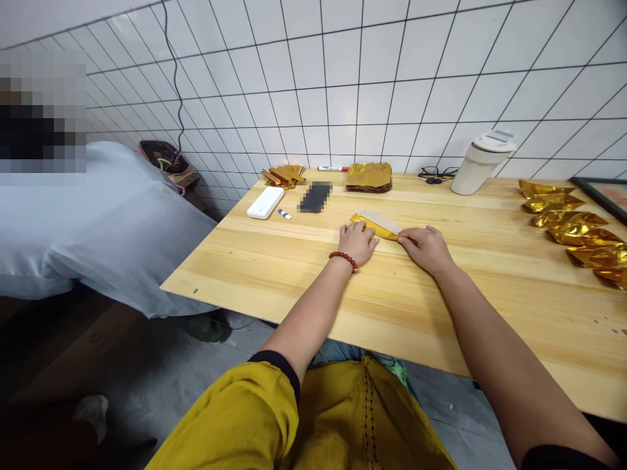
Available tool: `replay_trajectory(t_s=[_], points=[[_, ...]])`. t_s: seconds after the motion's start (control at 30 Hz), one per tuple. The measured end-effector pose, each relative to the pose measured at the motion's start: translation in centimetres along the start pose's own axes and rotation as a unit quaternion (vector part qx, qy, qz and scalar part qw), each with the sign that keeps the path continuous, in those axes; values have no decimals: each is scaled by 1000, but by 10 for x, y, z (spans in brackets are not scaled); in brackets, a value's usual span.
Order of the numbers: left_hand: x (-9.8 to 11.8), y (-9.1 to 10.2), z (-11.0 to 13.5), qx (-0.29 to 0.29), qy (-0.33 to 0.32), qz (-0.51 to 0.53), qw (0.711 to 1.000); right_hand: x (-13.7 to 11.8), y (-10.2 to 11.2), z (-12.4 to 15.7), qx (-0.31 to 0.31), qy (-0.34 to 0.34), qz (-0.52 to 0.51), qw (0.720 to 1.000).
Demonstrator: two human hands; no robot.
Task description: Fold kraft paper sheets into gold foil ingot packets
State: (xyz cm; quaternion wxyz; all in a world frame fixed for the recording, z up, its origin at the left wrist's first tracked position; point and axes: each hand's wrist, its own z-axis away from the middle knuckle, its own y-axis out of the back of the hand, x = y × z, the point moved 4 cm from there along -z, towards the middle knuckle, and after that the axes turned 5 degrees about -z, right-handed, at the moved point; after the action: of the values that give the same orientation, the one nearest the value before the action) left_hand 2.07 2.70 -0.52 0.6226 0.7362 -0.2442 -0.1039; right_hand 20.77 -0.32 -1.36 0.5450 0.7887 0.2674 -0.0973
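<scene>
A sheet of gold foil paper lies on the wooden table in front of me, partly folded so that its pale back shows along the far side. My left hand, with a red bead bracelet at the wrist, rests on the sheet's left part, fingers spread and pressing down. At the right end, my right hand pinches the corner of the foil paper between thumb and fingertips. My left fingers hide some of the near edge.
Behind the sheet are a gold paper stack, a red marker, gold strips and a white power bank. A cup, glasses and several folded gold pieces stand rightward. A person bends at left.
</scene>
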Motion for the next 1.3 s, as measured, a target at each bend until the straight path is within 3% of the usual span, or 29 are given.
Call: replay_trajectory(t_s=[0.23, 0.4, 0.63, 1.1, 1.3], points=[[1, -1, 0, 6, -3, 3, 1000, 8, -7, -12, 12, -86, 2, 996], [0, -2, 1, 11, -1, 3, 1000, 9, -7, -13, 40, -81, 2, 996], [0, -1, 1, 21, -5, 3, 1000, 21, -8, -3, -42, -8, -81, 996], [1, 1, 1, 20, -10, 7, 1000, 21, -11, -4, -9, 25, -50, 998], [3, 0, 1, 32, -29, -1, 999, 22, -11, -4, -1, 5, -84, 996]])
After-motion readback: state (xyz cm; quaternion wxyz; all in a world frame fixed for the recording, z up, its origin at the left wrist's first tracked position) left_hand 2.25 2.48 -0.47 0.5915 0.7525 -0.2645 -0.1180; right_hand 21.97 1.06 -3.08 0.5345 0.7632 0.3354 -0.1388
